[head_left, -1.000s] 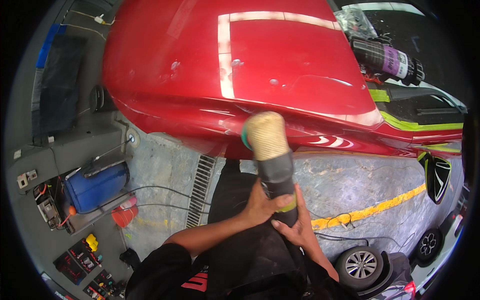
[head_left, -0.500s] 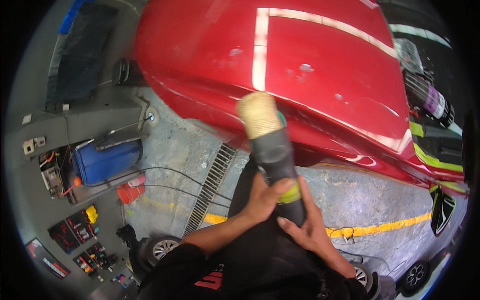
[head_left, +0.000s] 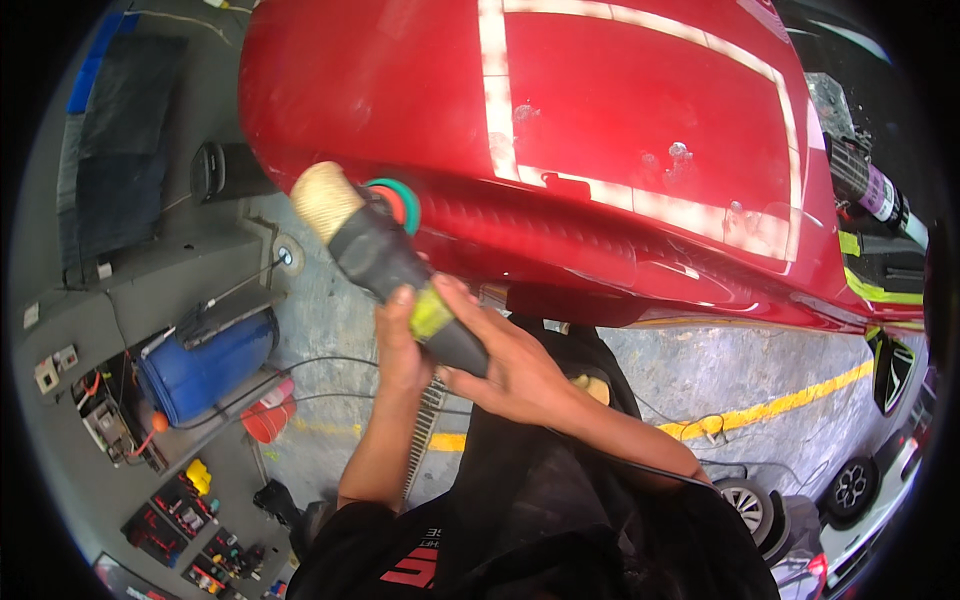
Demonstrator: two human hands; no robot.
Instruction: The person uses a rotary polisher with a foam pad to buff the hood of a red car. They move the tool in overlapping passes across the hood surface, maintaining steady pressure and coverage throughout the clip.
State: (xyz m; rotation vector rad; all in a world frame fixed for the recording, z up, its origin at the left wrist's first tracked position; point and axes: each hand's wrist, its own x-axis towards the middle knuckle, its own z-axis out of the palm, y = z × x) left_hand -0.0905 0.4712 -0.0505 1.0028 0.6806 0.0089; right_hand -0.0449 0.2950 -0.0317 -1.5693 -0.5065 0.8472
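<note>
My left hand (head_left: pixel 398 350) and right hand (head_left: pixel 515 365) have fingers (head_left: pixel 462 300) closed round the polisher (head_left: pixel 378 252). Its green-and-orange pad (head_left: pixel 410 205) seems against the red car (head_left: pixel 640 100); contact unclear.

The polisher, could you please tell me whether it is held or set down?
Held: the left hand and right hand both grip the polisher, its round pad beside the red car; contact unclear.

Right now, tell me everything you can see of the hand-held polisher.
The polisher is long and black, with a beige clothlike head cover and a yellow-green band. It slants, head toward the picture's upper left; its teal-edged orange disc faces the red car, contact unclear. The left hand and right hand grip the rear.
</note>
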